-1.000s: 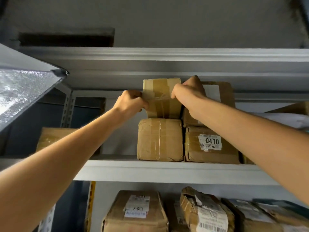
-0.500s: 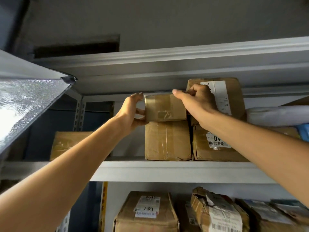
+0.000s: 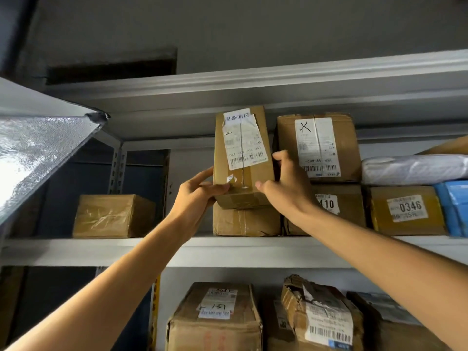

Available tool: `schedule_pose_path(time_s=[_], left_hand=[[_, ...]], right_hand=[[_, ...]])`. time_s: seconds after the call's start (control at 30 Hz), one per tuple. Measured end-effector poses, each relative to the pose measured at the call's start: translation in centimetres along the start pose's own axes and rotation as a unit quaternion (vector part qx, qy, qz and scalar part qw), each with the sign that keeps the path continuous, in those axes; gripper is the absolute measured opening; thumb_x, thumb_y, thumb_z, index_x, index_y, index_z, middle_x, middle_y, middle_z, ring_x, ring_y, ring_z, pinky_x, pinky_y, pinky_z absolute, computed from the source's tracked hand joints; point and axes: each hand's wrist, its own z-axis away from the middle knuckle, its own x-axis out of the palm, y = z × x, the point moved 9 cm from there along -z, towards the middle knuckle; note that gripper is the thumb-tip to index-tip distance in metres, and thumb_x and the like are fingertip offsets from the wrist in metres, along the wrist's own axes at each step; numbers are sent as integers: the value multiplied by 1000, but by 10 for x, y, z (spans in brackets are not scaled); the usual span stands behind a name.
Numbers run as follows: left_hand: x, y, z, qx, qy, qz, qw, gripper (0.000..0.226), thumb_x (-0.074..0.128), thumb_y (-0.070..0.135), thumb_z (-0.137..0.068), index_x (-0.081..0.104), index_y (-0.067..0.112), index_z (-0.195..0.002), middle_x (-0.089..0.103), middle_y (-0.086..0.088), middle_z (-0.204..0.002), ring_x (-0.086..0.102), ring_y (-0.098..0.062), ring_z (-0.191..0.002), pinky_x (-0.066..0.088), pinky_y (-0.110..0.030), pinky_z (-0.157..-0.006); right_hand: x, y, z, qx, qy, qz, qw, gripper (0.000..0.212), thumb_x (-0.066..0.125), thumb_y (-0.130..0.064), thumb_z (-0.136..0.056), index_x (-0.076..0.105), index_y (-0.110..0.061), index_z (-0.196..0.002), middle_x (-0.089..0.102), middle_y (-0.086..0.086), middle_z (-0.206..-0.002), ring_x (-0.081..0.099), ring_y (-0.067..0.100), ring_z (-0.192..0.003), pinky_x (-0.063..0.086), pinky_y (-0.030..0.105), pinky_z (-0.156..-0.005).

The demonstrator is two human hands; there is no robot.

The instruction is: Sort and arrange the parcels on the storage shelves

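The labelled box stands on end on the middle shelf, its lower end on top of a taped box. The left hand grips its lower left corner, thumb across the front. The right hand clamps its right edge, thumb on the front too. Just right of the labelled box sits a box marked X, lower right of it a box numbered 0410, and well to its left a lone box
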Motion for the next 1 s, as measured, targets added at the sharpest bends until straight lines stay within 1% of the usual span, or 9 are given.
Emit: schedule_pose_path(time_s=[0.17, 0.33, 0.47, 0.5, 0.53, 0.6, 0.7, 0.83, 1.0], left_hand=[[-3, -3, 10, 46, 24, -15, 999, 58, 70, 3, -80, 54, 28, -131, 64, 2, -123, 60, -21, -117, 49, -43, -101], [-6, -2, 20, 63, 27, -8, 998, 77, 78, 14, -64, 51, 25, -135, 63, 2, -125, 58, -18, -120, 51, -43, -98], [-4, 9, 25, 97, 27, -22, 995, 78, 79, 16, -62, 50, 27, -134, 63, 5, -124, 60, -14, -117, 52, -41, -98], [-1, 12, 26, 107, 24, -25, 994, 77, 79, 16, -63, 50, 27, -133, 63, 5, -124, 60, -13, -116, 52, -40, -97], [3, 16, 27, 118, 20, -25, 992, 76, 79, 16, -64, 50, 27, -133, 63, 5, -125, 61, -12, -115, 53, -39, -97], [14, 23, 29, 141, 13, -20, 990, 75, 78, 15, -64, 49, 26, -133, 62, 5, -126, 61, -13, -116, 55, -36, -93], [37, 36, 32, 176, 8, -2, 984, 76, 77, 16, -63, 49, 27, -133, 63, 8, -123, 61, -11, -114, 58, -30, -82], [75, 45, 33, 198, -2, 32, 980, 78, 78, 12, -64, 48, 24, -135, 64, 8, -122, 62, -9, -113, 57, -30, -84], [144, 43, 32, 196, -56, 111, 973, 78, 74, -6, -72, 44, 17, -140, 62, 4, -126, 62, -14, -115, 57, -31, -83]], right_hand=[[7, 4, 8, -17, -34, 12, 999, 74, 69, -2, -83, 32, -16, -145, 50, 0, -139, 45, 8, -118, 31, 10, -84], [10, 3, 12, -44, -28, 24, 998, 81, 72, -2, -81, 30, -21, -148, 48, -2, -140, 42, 12, -127, 30, 11, -86], [4, -2, 12, -76, -17, 31, 997, 86, 74, -4, -79, 27, -24, -149, 48, -3, -138, 44, 6, -116, 32, -5, -69], [0, -4, 13, -85, -11, 27, 996, 88, 76, -5, -78, 27, -24, -149, 49, -3, -138, 44, 6, -116, 34, -5, -72], [-6, -5, 14, -94, -3, 23, 995, 90, 77, -6, -77, 28, -25, -149, 48, -3, -139, 44, 8, -121, 37, 0, -82], [-21, -4, 17, -105, 26, 12, 994, 93, 81, -6, -72, 30, -27, -148, 48, -4, -139, 42, 11, -127, 44, 28, -102], [-48, -2, 24, -126, 79, -10, 989, 97, 83, -3, -66, 33, -32, -145, 47, -6, -140, 43, 11, -130, 47, 44, -102], [-87, -2, 34, -142, 97, -23, 985, 93, 79, 5, -70, 34, -25, -147, 47, -20, -127, 47, -5, -118, 48, 16, -94], [-151, 6, 51, -148, 115, 27, 982, 90, 77, 5, -73, 35, -22, -147, 52, -14, -132, 50, 1, -124, 48, 9, -87]])
